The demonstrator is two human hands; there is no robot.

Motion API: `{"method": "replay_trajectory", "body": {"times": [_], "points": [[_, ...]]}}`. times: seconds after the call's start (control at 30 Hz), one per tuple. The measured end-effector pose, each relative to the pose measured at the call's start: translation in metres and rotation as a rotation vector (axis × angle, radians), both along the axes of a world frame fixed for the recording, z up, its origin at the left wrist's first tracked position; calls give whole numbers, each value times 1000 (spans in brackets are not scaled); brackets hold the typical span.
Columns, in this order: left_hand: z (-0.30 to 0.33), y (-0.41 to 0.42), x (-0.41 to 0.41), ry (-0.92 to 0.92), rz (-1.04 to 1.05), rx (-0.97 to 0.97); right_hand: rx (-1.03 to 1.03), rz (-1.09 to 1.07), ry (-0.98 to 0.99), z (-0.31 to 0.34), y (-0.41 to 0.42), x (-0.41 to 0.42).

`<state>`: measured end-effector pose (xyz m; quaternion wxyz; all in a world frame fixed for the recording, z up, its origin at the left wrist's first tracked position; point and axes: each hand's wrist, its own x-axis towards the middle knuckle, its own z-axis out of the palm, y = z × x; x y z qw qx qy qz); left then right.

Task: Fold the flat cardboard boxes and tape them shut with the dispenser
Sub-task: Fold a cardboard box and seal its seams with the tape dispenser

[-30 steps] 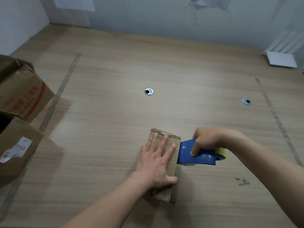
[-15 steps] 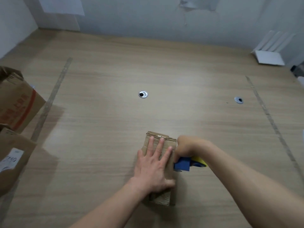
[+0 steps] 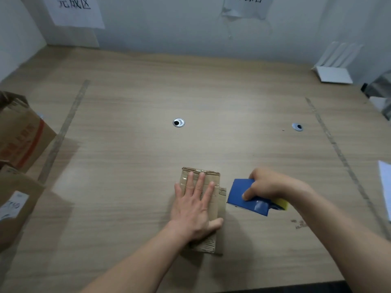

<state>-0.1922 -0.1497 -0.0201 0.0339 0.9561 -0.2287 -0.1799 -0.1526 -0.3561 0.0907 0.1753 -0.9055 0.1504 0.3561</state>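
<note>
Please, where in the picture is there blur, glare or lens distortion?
Head view: the right hand gripping the blue tape dispenser is motion-blurred; a small glare patch shines on the dispenser; the wide-angle lens bends the wooden table edges; the small brown cardboard box casts a soft shadow.

Packing workstation, labelled wall signs (image 3: 76, 11), cardboard cartons (image 3: 19, 134)

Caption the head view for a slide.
Left hand presses a small cardboard box flat on the table while right hand holds a blue tape dispenser beside it.
</note>
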Motion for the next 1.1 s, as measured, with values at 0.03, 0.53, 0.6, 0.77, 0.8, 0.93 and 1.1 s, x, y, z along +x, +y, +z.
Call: {"method": "replay_trajectory", "body": {"times": [0.03,0.53,0.6,0.77,0.8,0.93,1.1], "points": [[0,-1,1,-7,6,2,-1,-3,-7,5,-4,-2],[66,-12,-21,1014,1012,-1507,496,124,-137,119,-25,-42],[73,-12,-27,1265,984,-1560,542,162,-130,121,-17,-43],[80,-7,-38,1362,957,-1655,621,217,-101,116,-2,-41],[79,-6,-39,1331,974,-1648,632,224,-94,114,0,-41],[77,2,-41,1199,995,-1664,654,233,-66,103,5,-37],[74,13,-40,1167,1001,-1691,683,234,-31,93,12,-32]]}}
